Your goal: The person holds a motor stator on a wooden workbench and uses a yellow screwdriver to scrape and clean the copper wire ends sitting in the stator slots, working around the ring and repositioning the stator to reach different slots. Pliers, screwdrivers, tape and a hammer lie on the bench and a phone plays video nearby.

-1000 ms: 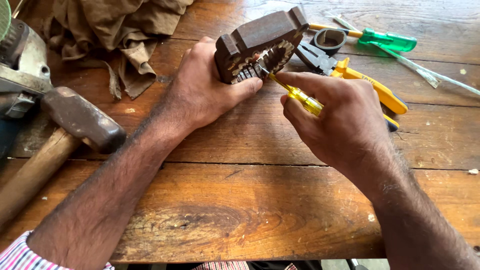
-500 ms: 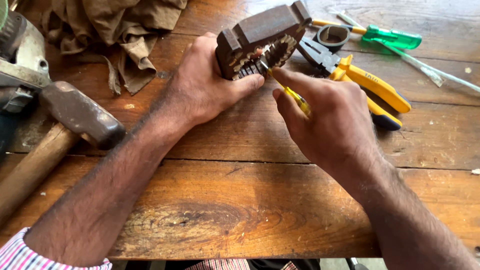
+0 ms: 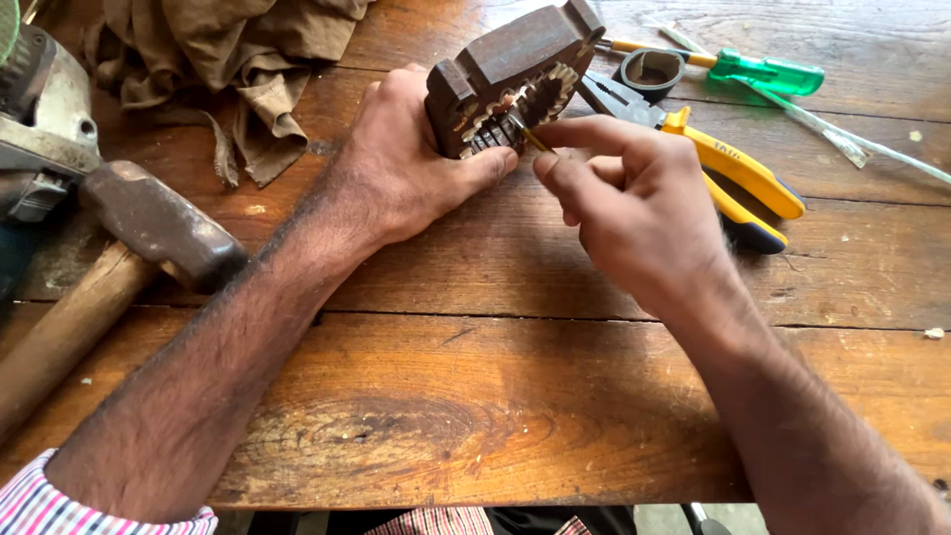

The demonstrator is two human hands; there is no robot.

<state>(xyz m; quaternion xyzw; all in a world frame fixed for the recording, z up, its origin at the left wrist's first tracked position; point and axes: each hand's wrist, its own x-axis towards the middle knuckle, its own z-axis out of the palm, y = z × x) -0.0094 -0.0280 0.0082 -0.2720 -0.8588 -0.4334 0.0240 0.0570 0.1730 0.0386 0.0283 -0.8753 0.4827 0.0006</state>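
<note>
We see left hand (image 3: 416,168) gripping brown toothed block (image 3: 510,74) on worktop (image 3: 475,396) — right hand (image 3: 644,213) closed round thin yellow tool (image 3: 535,141), tip at teeth — pliers (image 3: 713,163) just beside.

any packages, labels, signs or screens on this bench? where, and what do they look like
No packages, signs or screens.
Small dark marking: on the yellow handle of the pliers, right of the right hand; too small to tell more.

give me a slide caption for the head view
Left hand steadies a rusty motor core on a wooden table while the right hand pokes a small screwdriver into its slots.
</note>
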